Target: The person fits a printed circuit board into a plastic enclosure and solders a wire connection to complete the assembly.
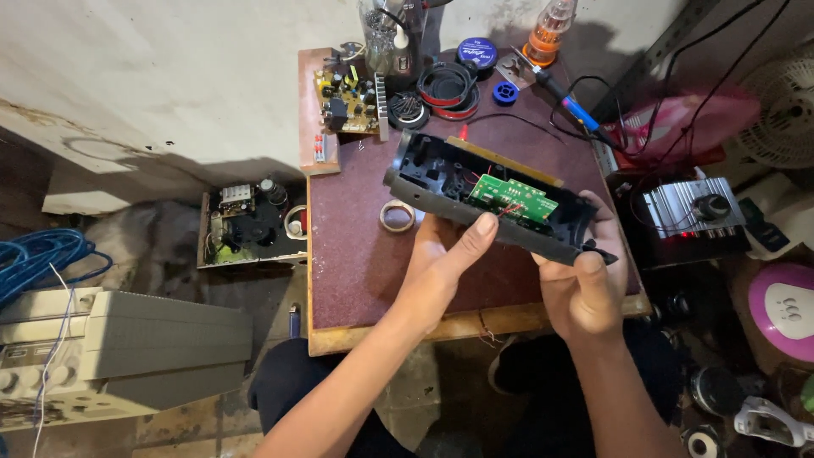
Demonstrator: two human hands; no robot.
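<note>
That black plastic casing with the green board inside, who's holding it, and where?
Both hands hold the black casing: left hand under its middle, right hand at its right end.

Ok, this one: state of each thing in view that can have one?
Black plastic housing: open, insides exposed, held off the table.
Green circuit board: seated inside the housing.
Left hand: grips the housing's near edge, thumb up.
Right hand: grips the housing's right end.
Tape roll: lying flat on the table.
Soldering iron: lying on the table.
</note>
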